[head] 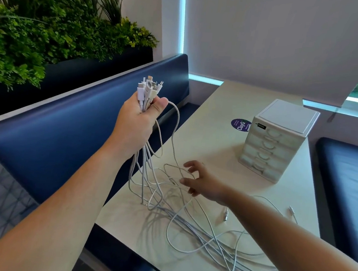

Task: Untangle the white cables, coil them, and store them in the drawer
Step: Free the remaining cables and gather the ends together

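Observation:
My left hand point(139, 118) is raised above the table's left edge and grips a bundle of white cable ends, with several plugs point(148, 87) sticking up out of the fist. The white cables point(189, 221) hang down from it and spread in tangled loops over the cream table point(219, 117). My right hand point(202, 182) hovers low over the tangle with fingers spread and slightly bent, close to a strand; I cannot tell if it touches. A small white drawer unit point(280, 140) with several shut drawers stands at the back right of the table.
Two loose cable ends point(225, 215) lie near my right forearm. A round purple sticker point(240, 125) sits left of the drawer unit. Blue bench seats point(64, 137) flank the table, with a planter of green plants point(42, 28) behind the left one. A window blind point(292, 37) hangs beyond.

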### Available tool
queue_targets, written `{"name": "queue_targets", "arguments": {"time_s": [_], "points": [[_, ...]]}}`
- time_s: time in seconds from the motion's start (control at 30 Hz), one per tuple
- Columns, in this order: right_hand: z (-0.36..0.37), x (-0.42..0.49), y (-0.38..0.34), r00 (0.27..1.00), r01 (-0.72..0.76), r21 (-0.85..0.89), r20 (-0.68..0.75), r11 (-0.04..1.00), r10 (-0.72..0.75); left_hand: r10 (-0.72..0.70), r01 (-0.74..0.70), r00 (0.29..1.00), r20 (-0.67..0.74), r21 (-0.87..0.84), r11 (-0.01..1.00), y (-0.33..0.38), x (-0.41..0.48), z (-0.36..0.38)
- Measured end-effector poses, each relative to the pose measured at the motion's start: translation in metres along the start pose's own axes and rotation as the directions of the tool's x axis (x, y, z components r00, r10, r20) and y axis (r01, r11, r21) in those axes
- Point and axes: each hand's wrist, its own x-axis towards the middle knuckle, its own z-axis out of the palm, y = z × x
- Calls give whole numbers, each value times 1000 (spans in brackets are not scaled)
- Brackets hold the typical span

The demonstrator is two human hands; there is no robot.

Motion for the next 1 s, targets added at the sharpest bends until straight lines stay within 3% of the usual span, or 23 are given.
{"name": "queue_targets", "arguments": {"time_s": [0.17, 0.27, 0.33, 0.43, 0.53, 0.6, 0.67, 0.73, 0.8, 0.87, 1.0], "points": [[2, 2, 0, 996, 68, 11, -58, 998, -68, -8, 8, 1000, -28, 5, 1000, 0, 5, -5], [-15, -5, 2, 994, 21, 250, -105, 968, 6, -16, 17, 997, -73, 20, 1000, -2, 8, -19], [-32, -10, 12, 989, 9, 273, -143, 962, 32, -22, 22, 993, -113, 0, 1000, -4, 9, -27], [-54, -18, 29, 977, 27, 29, -213, 999, -20, -30, 25, 984, -176, -34, 999, -5, 12, -36], [-69, -26, 32, 976, 85, -222, -178, 971, -126, -42, 37, 982, -186, -29, 999, -6, 12, -37], [-78, -29, 31, 970, 123, -538, -112, 834, -215, -59, 50, 981, -186, -49, 998, -5, 12, -34], [-83, -30, 32, 956, 129, -695, -101, 708, -274, -54, 45, 986, -159, -62, 997, -4, 11, -30], [-80, -29, 25, 904, 182, -682, -168, 708, -394, -34, 29, 994, -104, -50, 998, -3, 9, -23], [-67, -26, 3, 801, 293, -612, -262, 734, -538, -17, 15, 999, -50, -29, 999, -1, 5, -14], [-44, -21, -30, 738, 411, -547, -270, 729, -618, -10, 10, 1000, -9, -17, 1000, 2, 2, -2], [-9, -17, -88, 793, 454, -418, -212, 787, -571, 12, -12, 999, 43, 14, 1000, 7, -6, 12]]}}
